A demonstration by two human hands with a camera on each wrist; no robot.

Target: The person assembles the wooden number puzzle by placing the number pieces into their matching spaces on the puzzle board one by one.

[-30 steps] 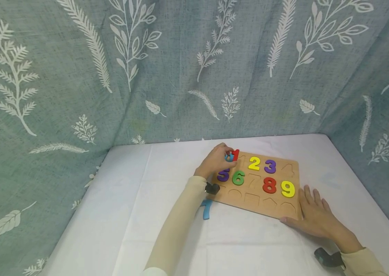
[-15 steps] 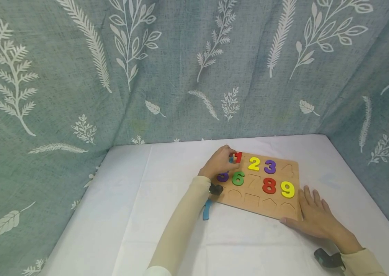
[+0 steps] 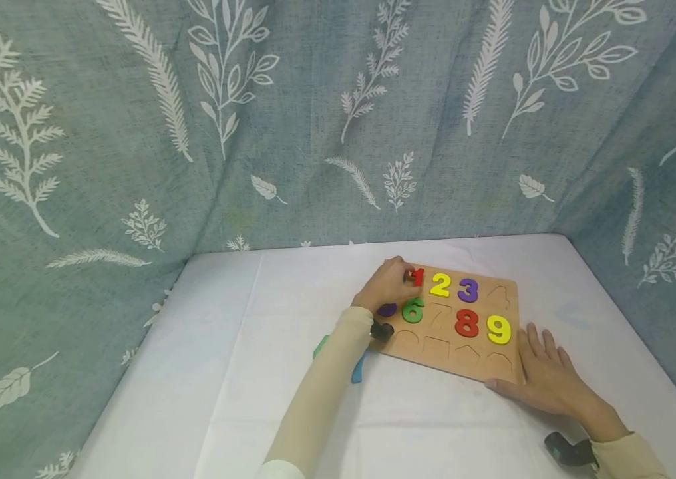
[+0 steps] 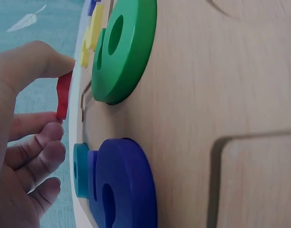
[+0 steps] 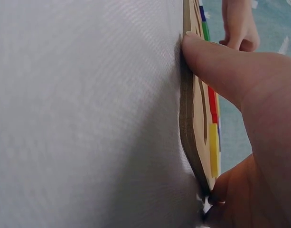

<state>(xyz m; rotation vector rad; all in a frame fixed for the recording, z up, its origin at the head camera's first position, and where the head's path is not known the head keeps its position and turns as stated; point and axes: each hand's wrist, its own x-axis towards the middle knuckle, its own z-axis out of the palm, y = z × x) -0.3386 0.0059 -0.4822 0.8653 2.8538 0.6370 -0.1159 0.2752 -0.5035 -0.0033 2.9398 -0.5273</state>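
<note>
In the head view my left hand (image 3: 387, 285) is over the top left of the wooden puzzle board (image 3: 470, 366). Its thumb and index finger pinch a red number 1 (image 3: 418, 277), seen edge-on in the left wrist view as a red strip (image 4: 64, 96). Below that hand sit a green 6 (image 4: 124, 52) and a purple 5 (image 4: 124, 185), the latter mostly covered in the head view. Behind the 5 shows a blue piece (image 4: 80, 170). My right hand (image 3: 553, 376) lies with fingers spread at the board's lower right corner, thumb along the near edge (image 5: 188, 109).
A yellow 2 (image 3: 440, 285), purple 3 (image 3: 468, 291), red 8 (image 3: 466, 323) and yellow 9 (image 3: 498, 330) sit on the board. Beside the left sleeve, a blue 7 (image 3: 358, 370) and a green piece (image 3: 321, 345) lie partly hidden on the white cloth (image 3: 254, 372). A patterned curtain (image 3: 314, 120) stands behind.
My left hand has moved a little right and toward me, bringing the red 1 lower over the board. The sleeve now covers more of the blue 7, and a green piece shows. My right hand stays put.
</note>
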